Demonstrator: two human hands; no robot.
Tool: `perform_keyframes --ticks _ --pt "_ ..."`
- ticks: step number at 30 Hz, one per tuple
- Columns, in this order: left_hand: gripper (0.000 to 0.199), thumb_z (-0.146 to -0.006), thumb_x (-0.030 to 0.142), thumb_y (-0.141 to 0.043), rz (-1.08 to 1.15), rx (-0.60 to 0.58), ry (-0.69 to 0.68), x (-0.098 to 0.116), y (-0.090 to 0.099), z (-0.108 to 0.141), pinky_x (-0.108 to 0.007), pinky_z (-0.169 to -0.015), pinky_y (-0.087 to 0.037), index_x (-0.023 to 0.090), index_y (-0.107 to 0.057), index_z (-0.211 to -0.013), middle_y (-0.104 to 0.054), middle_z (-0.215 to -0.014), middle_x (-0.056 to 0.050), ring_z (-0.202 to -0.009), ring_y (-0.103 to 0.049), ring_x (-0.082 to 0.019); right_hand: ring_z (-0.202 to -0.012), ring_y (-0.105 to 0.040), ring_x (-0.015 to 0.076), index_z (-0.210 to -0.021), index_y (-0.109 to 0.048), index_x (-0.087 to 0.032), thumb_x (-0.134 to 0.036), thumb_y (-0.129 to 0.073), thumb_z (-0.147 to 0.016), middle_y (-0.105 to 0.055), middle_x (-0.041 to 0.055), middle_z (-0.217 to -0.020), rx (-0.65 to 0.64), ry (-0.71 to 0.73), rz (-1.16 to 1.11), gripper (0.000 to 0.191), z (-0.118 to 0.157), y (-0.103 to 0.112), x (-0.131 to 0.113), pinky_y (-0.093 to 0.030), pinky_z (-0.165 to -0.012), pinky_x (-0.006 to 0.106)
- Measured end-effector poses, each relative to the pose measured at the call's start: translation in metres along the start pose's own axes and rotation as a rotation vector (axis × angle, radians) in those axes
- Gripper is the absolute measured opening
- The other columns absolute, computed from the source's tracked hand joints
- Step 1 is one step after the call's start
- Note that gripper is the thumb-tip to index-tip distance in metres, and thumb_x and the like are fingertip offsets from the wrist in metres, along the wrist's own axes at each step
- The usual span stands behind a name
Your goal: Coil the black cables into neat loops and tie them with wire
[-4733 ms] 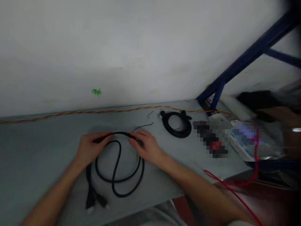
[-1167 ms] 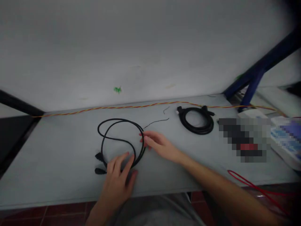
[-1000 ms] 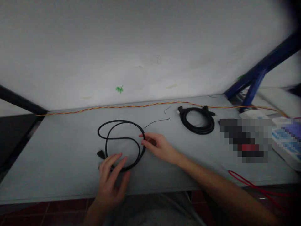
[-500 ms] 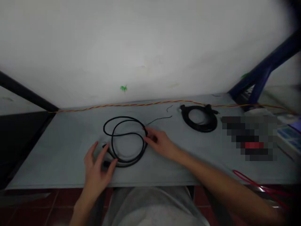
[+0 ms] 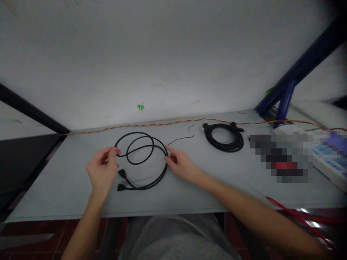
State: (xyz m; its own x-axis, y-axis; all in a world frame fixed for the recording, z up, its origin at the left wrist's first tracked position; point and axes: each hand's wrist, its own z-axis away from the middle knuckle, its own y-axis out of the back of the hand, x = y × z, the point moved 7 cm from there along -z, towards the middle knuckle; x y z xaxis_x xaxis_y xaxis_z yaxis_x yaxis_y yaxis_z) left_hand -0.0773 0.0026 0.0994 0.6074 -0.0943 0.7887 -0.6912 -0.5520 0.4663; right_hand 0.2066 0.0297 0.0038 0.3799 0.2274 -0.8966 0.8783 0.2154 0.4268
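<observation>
A black cable (image 5: 140, 187) lies in loose loops on the grey table. Its two dark connector ends (image 5: 122, 173) rest side by side at the lower left of the loops. My left hand (image 5: 104, 162) pinches the left bend of the cable between thumb and fingers. On the opposite side, my right hand (image 5: 180, 160) has its fingers closed round the strands of the same cable. A thin dark twist tie (image 5: 180, 139) lies behind the right fingertips.
A coiled black cable (image 5: 225, 148) sits to the right on the table (image 5: 189, 198). A twisted red-yellow wire (image 5: 146, 125) runs along the wall. Blue metal frame bars (image 5: 284, 97) rise at the right. Red cord (image 5: 287, 209) hangs at the front right edge, near a pixelated area.
My left hand has moved up and away from the connector ends and now pinches the cable's left bend. The small loop has shifted. My right hand keeps its hold.
</observation>
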Motion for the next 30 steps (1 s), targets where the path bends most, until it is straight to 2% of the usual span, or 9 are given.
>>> perform_keyframes --ticks 4,11,13,16,18,20,25,27,30 --pt "0.044 -0.082 0.056 -0.073 0.069 -0.021 0.114 -0.009 -0.012 -0.044 -0.020 -0.040 -0.044 0.013 -0.076 -0.095 -0.077 -0.082 -0.010 -0.065 -0.073 -0.020 -0.066 -0.060 0.0153 -0.137 -0.068 -0.015 -0.027 -0.056 -0.098 -0.073 0.0018 -0.079 -0.007 -0.010 0.084 0.043 0.000 -0.001 -0.001 -0.042 -0.066 0.026" --pt "0.045 -0.068 0.052 -0.081 0.113 -0.162 0.357 -0.058 -0.033 -0.086 -0.021 -0.032 -0.024 0.010 -0.073 -0.084 -0.071 -0.067 -0.008 -0.044 -0.058 -0.015 -0.074 -0.064 0.0194 -0.146 -0.062 -0.014 -0.025 -0.055 -0.097 -0.077 0.0070 -0.091 -0.123 0.005 0.269 0.050 0.002 -0.006 -0.008 -0.042 -0.069 0.029" --pt "0.044 -0.067 0.052 -0.081 0.134 -0.189 0.345 -0.064 -0.040 -0.095 -0.021 -0.035 -0.029 0.011 -0.073 -0.080 -0.070 -0.066 -0.007 -0.044 -0.055 -0.013 -0.076 -0.064 0.0198 -0.148 -0.059 -0.014 -0.025 -0.055 -0.098 -0.077 0.0076 -0.093 -0.133 0.010 0.287 0.051 0.003 -0.007 -0.007 -0.043 -0.071 0.029" --pt "0.044 -0.071 0.056 -0.080 0.205 -0.226 0.286 -0.062 -0.044 -0.097 -0.024 -0.052 -0.048 0.013 -0.072 -0.080 -0.069 -0.070 -0.005 -0.055 -0.058 -0.012 -0.077 -0.065 0.0198 -0.158 -0.045 -0.014 -0.027 -0.054 -0.100 -0.077 0.0071 -0.095 -0.134 0.001 0.246 0.061 0.003 -0.007 -0.003 -0.044 -0.072 0.029" --pt "0.045 -0.075 0.059 -0.079 0.262 -0.273 0.195 -0.051 -0.041 -0.089 -0.028 -0.067 -0.056 0.016 -0.075 -0.087 -0.069 -0.072 -0.004 -0.066 -0.064 -0.015 -0.078 -0.066 0.0201 -0.163 -0.034 -0.012 -0.027 -0.054 -0.101 -0.076 0.0069 -0.095 -0.138 -0.013 0.209 0.067 0.002 -0.006 0.000 -0.045 -0.073 0.030" --pt "0.046 -0.078 0.059 -0.080 0.289 -0.378 0.064 -0.033 -0.034 -0.071 -0.031 -0.078 -0.058 0.018 -0.078 -0.098 -0.072 -0.078 -0.005 -0.078 -0.068 -0.019 -0.079 -0.066 0.0204 -0.161 -0.037 -0.011 -0.028 -0.054 -0.101 -0.076 0.0069 -0.095 -0.144 -0.016 0.197 0.065 0.000 -0.006 0.001 -0.045 -0.072 0.030" --pt "0.026 -0.090 0.048 -0.076 0.100 -0.814 -0.200 0.005 -0.025 0.000 -0.033 -0.084 -0.058 0.024 -0.083 -0.099 -0.075 -0.105 -0.009 -0.096 -0.071 -0.023 -0.075 -0.064 0.0191 -0.153 -0.049 -0.017 -0.027 -0.057 -0.099 -0.074 0.0042 -0.092 -0.135 -0.019 0.214 0.055 -0.002 -0.004 0.001 -0.044 -0.071 0.029" --pt "0.021 -0.093 0.044 -0.073 0.018 -0.878 -0.281 0.007 -0.023 0.021 -0.034 -0.087 -0.059 0.028 -0.084 -0.098 -0.074 -0.112 -0.009 -0.102 -0.070 -0.023 -0.077 -0.064 0.0195 -0.153 -0.050 -0.017 -0.027 -0.057 -0.099 -0.075 0.0044 -0.092 -0.133 -0.024 0.243 0.055 -0.002 -0.005 0.000 -0.044 -0.071 0.029" --pt "0.012 -0.091 0.040 -0.076 -0.124 -0.853 -0.391 -0.006 -0.024 0.037 -0.042 -0.096 -0.056 0.033 -0.086 -0.092 -0.072 -0.116 -0.009 -0.109 -0.067 -0.026 -0.079 -0.066 0.0205 -0.155 -0.049 -0.017 -0.027 -0.055 -0.100 -0.076 0.0059 -0.095 -0.140 -0.039 0.284 0.057 -0.002 -0.006 0.000 -0.045 -0.073 0.029"
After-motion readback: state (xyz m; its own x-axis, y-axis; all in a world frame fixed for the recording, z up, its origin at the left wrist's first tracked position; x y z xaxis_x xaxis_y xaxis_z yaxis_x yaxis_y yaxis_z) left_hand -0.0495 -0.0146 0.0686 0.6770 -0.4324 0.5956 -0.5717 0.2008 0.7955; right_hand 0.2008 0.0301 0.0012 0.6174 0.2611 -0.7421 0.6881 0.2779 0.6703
